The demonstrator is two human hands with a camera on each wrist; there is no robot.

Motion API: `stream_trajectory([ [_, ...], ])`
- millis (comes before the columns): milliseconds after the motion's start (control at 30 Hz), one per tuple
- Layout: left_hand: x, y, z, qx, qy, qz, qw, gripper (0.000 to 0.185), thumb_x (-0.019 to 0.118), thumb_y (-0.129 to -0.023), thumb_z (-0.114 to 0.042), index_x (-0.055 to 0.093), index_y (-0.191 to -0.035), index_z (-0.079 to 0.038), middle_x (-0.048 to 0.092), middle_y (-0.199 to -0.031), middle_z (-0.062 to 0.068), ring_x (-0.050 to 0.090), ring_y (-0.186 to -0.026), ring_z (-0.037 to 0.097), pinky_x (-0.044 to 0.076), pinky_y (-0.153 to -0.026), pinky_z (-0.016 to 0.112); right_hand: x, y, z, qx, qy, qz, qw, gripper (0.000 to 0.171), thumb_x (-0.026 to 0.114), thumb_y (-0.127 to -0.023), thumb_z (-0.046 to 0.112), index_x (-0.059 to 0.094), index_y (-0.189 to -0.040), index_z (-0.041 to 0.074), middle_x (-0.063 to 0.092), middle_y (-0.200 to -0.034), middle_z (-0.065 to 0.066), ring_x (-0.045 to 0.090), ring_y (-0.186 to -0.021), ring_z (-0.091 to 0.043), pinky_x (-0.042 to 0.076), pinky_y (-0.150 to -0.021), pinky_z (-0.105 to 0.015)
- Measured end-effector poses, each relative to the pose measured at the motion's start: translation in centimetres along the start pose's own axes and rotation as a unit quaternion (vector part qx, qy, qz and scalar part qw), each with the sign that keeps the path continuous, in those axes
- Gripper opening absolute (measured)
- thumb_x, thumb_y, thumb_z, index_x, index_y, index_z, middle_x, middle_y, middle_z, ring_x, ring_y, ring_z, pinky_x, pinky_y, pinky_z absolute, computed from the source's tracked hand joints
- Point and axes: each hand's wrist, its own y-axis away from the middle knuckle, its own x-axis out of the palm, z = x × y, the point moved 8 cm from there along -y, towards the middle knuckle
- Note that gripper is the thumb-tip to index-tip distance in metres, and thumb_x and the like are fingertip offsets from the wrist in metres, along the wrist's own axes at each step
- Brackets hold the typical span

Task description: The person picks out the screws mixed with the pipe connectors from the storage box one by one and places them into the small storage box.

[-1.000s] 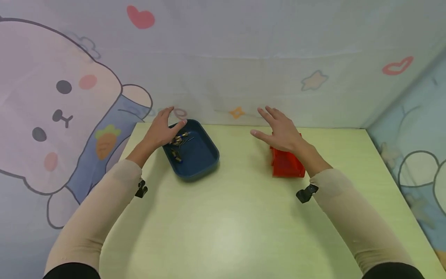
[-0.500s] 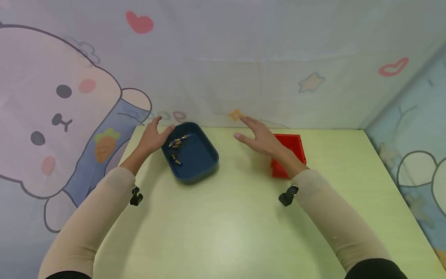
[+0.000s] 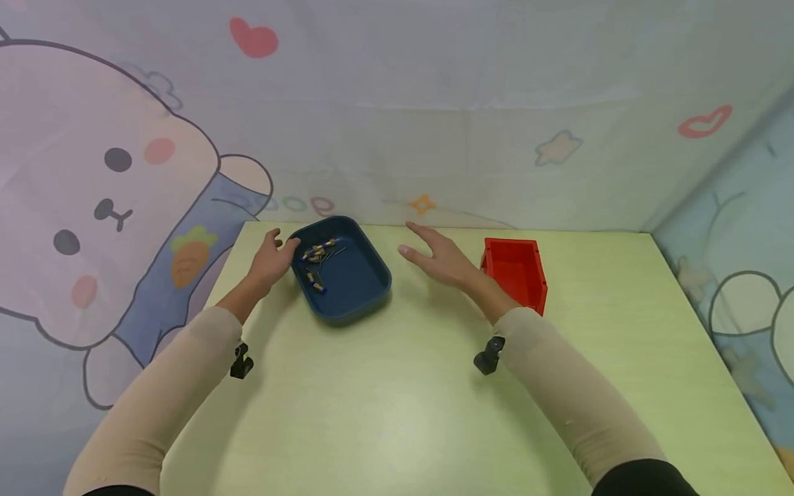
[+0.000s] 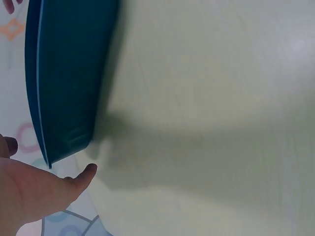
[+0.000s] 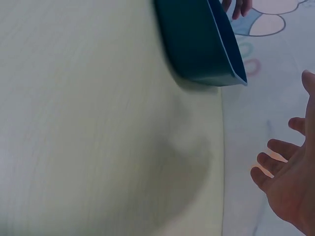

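Note:
A dark blue tray (image 3: 353,272) with rounded corners stands on the table left of the middle. Several small brass-and-blue pieces (image 3: 318,252), some with thin pins, lie along its left side. My left hand (image 3: 270,262) is at the tray's left edge, thumb close by the rim, fingers relaxed. In the left wrist view that hand (image 4: 39,189) is beside one corner of the tray. My right hand (image 3: 442,258) hovers right of the tray with fingers spread, holding nothing. The right wrist view shows the same hand (image 5: 290,182) apart from the tray.
A red open-topped bin (image 3: 517,271) stands right of my right hand, its lower left partly hidden by my wrist. The pale yellow table (image 3: 397,386) meets a cartoon-printed cloth (image 3: 384,138) at its back edge. Black wrist mounts (image 3: 489,355) hang below both sleeves.
My right hand has moved left, off the red bin and toward the tray, uncovering the bin. My left hand has shifted slightly left and down along the tray's edge.

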Motion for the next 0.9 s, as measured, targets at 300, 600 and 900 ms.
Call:
stream_trajectory([
  [300,1.3,0.8,1.1,-0.029,0.068,0.012,0.9972,0.072,0.032,-0.115,-0.040,0.002,-0.170,-0.006,0.016,-0.173,0.024,0.031,-0.154,0.044,0.038,-0.119,0.057,2.7,-0.6,0.1,0.014,-0.055,0.012,0.998,0.070,0.047,-0.109,0.057,0.033,-0.168,0.022,0.036,-0.170,-0.003,0.039,-0.153,-0.031,0.034,-0.122,-0.053],
  [600,1.8,0.9,1.1,-0.043,0.090,0.004,0.9950,0.065,0.031,-0.116,-0.035,0.013,-0.169,-0.002,0.023,-0.172,0.022,0.033,-0.153,0.040,0.035,-0.122,0.055,4.9,-0.9,0.4,0.019,-0.117,0.035,0.992,0.065,0.051,-0.112,0.043,0.030,-0.169,0.018,0.039,-0.167,-0.016,0.040,-0.152,-0.035,0.038,-0.121,-0.053],
  [900,1.8,0.6,1.5,-0.047,0.106,-0.009,0.9932,0.060,0.029,-0.115,-0.029,0.022,-0.167,0.001,0.035,-0.164,0.025,0.046,-0.138,0.038,0.046,-0.112,0.050,6.8,-1.2,0.7,0.040,-0.150,0.061,0.986,0.062,0.046,-0.115,0.039,0.028,-0.169,0.013,0.039,-0.166,-0.018,0.042,-0.151,-0.037,0.038,-0.121,-0.051],
])
